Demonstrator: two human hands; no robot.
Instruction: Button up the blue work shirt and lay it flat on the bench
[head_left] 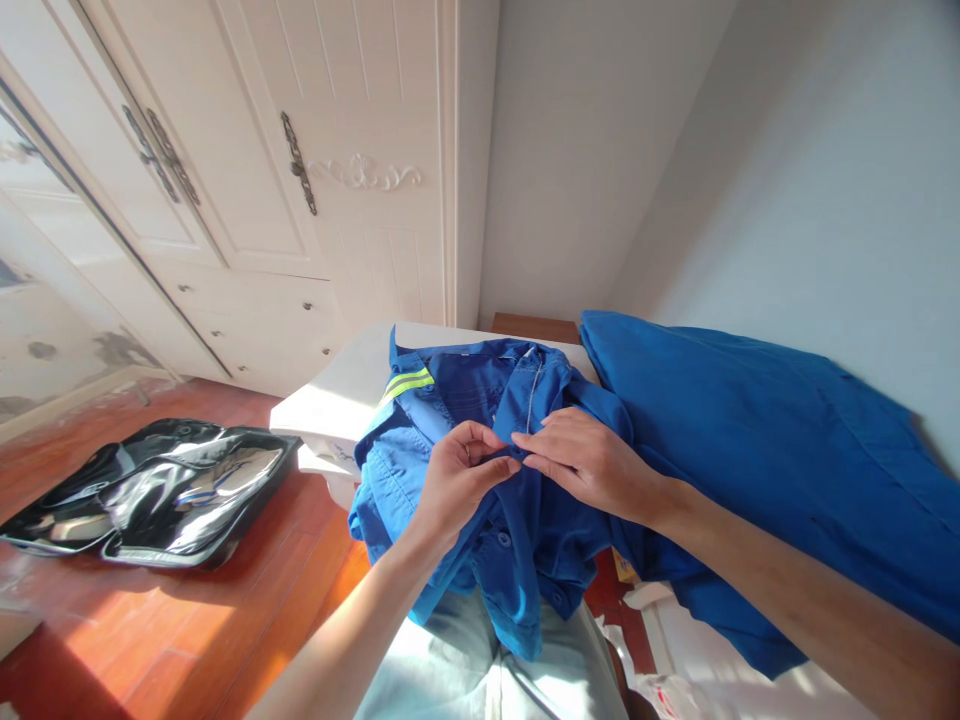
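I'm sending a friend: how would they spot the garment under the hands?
Find the white wardrobe, then the white tabletop nearby. The blue garment bunches from there onto the person's lap. Unlike the larger blue cloth at right, it shows a yellow-green striped band.

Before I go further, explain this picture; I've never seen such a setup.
There is no machine: a camera worn on a person's head looks forward and down as they work bare-handed. The left hand and right hand, fingertips close together, hold the cloth of a blue button-front jacket with a reflective stripe. The jacket lies partly on a white table and partly over the person's lap. More blue cloth spreads to the right. An open suitcase lies on the wooden floor.
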